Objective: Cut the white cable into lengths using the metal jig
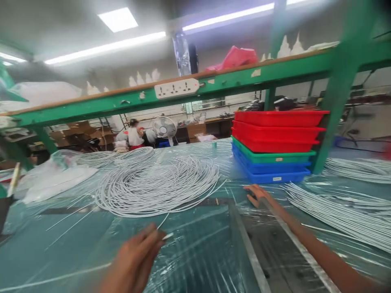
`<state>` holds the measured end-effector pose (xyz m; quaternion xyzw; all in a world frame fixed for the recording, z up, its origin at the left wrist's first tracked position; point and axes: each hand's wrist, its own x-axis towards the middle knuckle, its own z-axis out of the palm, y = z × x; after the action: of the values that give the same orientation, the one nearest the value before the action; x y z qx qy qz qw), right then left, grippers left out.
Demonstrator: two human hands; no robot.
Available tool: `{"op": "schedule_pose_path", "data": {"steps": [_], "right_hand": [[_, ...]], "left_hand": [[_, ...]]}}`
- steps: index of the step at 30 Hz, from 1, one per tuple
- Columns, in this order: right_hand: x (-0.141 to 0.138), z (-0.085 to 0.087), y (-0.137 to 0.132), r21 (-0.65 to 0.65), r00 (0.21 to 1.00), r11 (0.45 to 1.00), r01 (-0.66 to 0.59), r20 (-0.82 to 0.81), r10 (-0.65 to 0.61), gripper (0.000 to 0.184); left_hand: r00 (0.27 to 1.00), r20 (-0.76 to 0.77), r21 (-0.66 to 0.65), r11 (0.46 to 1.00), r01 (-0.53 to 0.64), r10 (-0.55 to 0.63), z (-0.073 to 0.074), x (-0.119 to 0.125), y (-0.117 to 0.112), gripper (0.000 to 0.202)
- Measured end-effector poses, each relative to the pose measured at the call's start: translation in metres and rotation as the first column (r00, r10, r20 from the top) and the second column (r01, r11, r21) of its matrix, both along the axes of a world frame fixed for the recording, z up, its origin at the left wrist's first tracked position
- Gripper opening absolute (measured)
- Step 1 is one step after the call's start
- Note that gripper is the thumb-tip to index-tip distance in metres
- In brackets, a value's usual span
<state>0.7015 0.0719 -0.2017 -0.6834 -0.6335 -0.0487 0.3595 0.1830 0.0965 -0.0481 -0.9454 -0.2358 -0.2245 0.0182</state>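
White wire [168, 236] in the left hand [136, 256], low and centre-left over the bench: slender, smooth-looking, a pale stub projecting past the fingertips, which pinch together around it; hand blurred, exact finger contact unclear. A similar strand runs off the wrist side towards the lower left edge; cannot tell whether it is the same length. Just beyond lies a broad wire coil [159, 187], greyish white, many loose overlapping loops forming a flattened ring, several straight ends straying left. Right hand [257, 194] is further forward, fingers parted and slightly bent, nothing visible in the grip, near the tray stack; cannot tell whether it touches the bench. Beneath that forearm, a metal channel [242, 240] with dull grey, straight raised edges and a dark floor. Bench covering [189, 252] is green under clear, wrinkled, glossy film. Tray stack [276, 140]: rectangular, sloping-walled, red above green above blue, plastic-looking. Right of it, a wire bundle [336, 211], strands nearly parallel. Far left, a crumpled translucent plastic bag [61, 179]. Above, a green-painted shelf beam [235, 83] carries a white power strip [176, 88]; behind, a round-caged fan [164, 127] and a seated-looking person [135, 136].
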Motion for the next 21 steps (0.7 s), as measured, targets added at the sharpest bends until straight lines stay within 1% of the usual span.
{"op": "schedule_pose_path", "data": {"steps": [1, 2, 4, 5, 7, 10, 12, 14, 16, 18, 21], "right_hand": [[0.002, -0.004, 0.004, -0.007, 1.0, 1.0, 0.017, 0.003, -0.017, 0.042], [0.004, -0.009, 0.008, -0.016, 0.999, 0.999, 0.032, 0.006, -0.032, 0.045], [0.008, -0.015, 0.014, -0.034, 0.999, 0.998, 0.046, 0.013, -0.045, 0.049], [0.01, -0.016, 0.016, -0.043, 0.999, 0.998, 0.049, 0.015, -0.049, 0.049], [0.012, -0.016, 0.018, -0.064, 0.998, 0.996, 0.06, 0.013, -0.059, 0.048], [0.011, -0.012, 0.016, -0.097, 0.996, 0.992, 0.085, 0.012, -0.084, 0.045], [0.009, -0.008, 0.015, -0.11, 0.996, 0.99, 0.09, 0.019, -0.089, 0.045], [0.008, -0.006, 0.013, -0.115, 0.995, 0.989, 0.097, 0.023, -0.095, 0.045], [0.008, -0.005, 0.011, -0.117, 0.994, 0.988, 0.104, 0.024, -0.102, 0.045], [0.008, -0.004, 0.01, -0.122, 0.994, 0.987, 0.107, 0.024, -0.105, 0.045], [0.005, -0.005, 0.01, -0.121, 0.995, 0.987, 0.101, 0.022, -0.099, 0.045]], "left_hand": [[0.997, -0.006, -0.082, 0.994, 0.077, -0.077, 0.01, 0.03, -0.003, 0.041], [0.987, -0.038, -0.161, 0.976, 0.145, -0.153, 0.021, 0.058, -0.007, 0.041], [0.96, -0.048, -0.259, 0.932, 0.255, -0.276, 0.04, 0.101, -0.014, 0.037], [0.946, -0.06, -0.29, 0.913, 0.288, -0.317, 0.048, 0.116, -0.016, 0.034], [0.923, -0.116, -0.34, 0.888, 0.309, -0.366, 0.06, 0.133, -0.02, 0.03], [0.89, -0.238, -0.4, 0.874, 0.276, -0.39, 0.069, 0.14, -0.022, 0.022], [0.876, -0.313, -0.374, 0.896, 0.241, -0.366, 0.067, 0.14, -0.02, 0.016], [0.865, -0.342, -0.341, 0.906, 0.251, -0.368, 0.061, 0.139, -0.018, 0.011], [0.867, -0.296, -0.345, 0.891, 0.295, -0.402, 0.054, 0.138, -0.015, 0.015], [0.88, -0.209, -0.393, 0.86, 0.324, -0.427, 0.047, 0.137, -0.013, 0.022], [0.922, -0.12, -0.477, 0.836, 0.271, -0.368, 0.045, 0.136, -0.017, 0.023]]}}
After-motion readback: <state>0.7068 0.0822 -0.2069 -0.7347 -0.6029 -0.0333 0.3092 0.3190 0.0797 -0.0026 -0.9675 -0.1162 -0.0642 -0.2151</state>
